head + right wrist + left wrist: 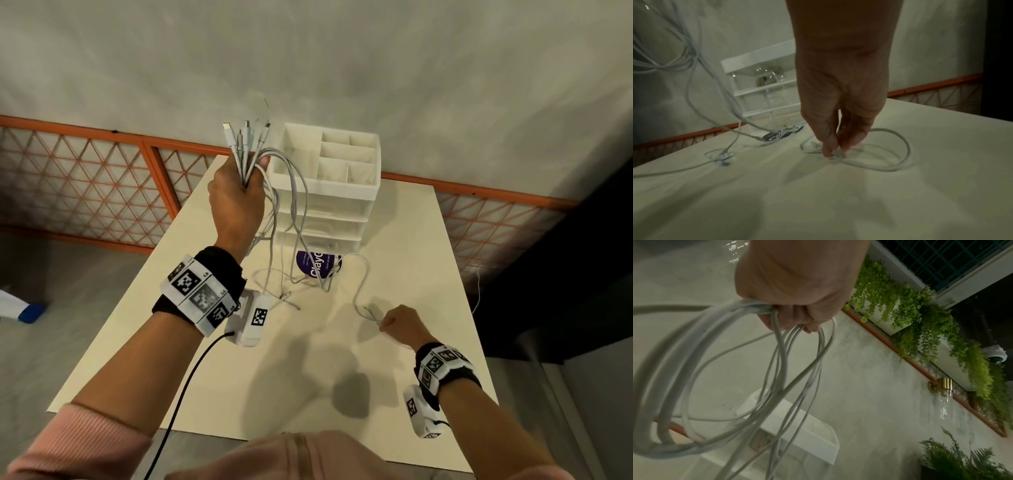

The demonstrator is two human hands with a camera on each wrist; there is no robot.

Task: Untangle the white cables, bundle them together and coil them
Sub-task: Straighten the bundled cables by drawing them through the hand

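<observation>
1. Several white cables (270,192) hang limp from the raised left hand (236,202), fisted just below their plugs
2. Right hand (399,320) pinches a loose cable end (890,151) on the table (428,240); light, floppy, best held near plugs

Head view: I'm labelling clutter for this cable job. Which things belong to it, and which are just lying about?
Belong to the job:
- thin white cables, gripped by the left hand
- right hand, pinching a loose end on the table

Lying about:
- white plastic drawer organiser
- round purple sticker
- cream table
</observation>
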